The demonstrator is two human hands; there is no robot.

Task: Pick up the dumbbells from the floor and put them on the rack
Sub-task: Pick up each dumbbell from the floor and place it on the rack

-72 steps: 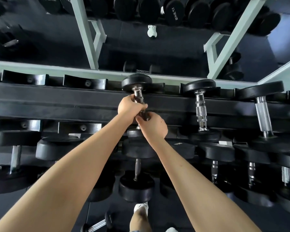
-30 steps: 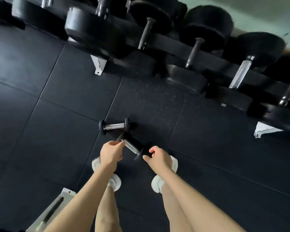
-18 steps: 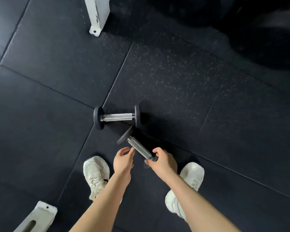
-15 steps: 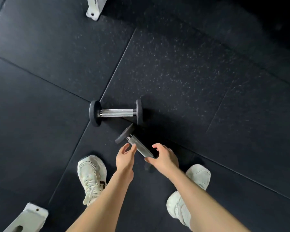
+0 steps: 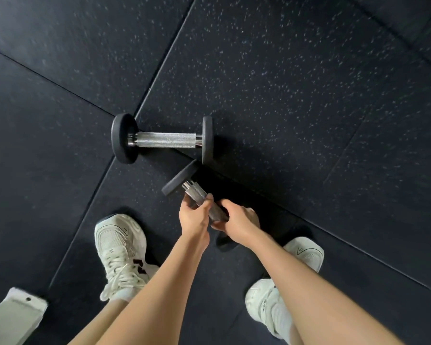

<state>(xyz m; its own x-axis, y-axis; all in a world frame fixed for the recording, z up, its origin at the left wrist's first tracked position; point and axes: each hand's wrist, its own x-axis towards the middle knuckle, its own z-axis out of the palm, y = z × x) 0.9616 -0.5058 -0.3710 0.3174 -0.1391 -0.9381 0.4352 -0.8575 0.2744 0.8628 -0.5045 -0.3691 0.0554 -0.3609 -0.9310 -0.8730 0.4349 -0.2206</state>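
Note:
Two small dumbbells with black end discs and knurled metal handles are on the dark rubber floor. The far dumbbell lies flat, handle running left to right. The near dumbbell points diagonally toward me, its far disc close to the other's right disc. My left hand is closed around its handle, and my right hand grips the handle just behind it. Its near disc is mostly hidden under my right wrist. The rack is out of view.
My two white trainers stand on the floor either side of my arms. A pale metal foot of some equipment sticks in at the lower left corner. Seams cross the speckled floor mats.
I turned from the rack and bent to the floor. Within the last half second both hands went from open beside the near dumbbell's handle to closed around it.

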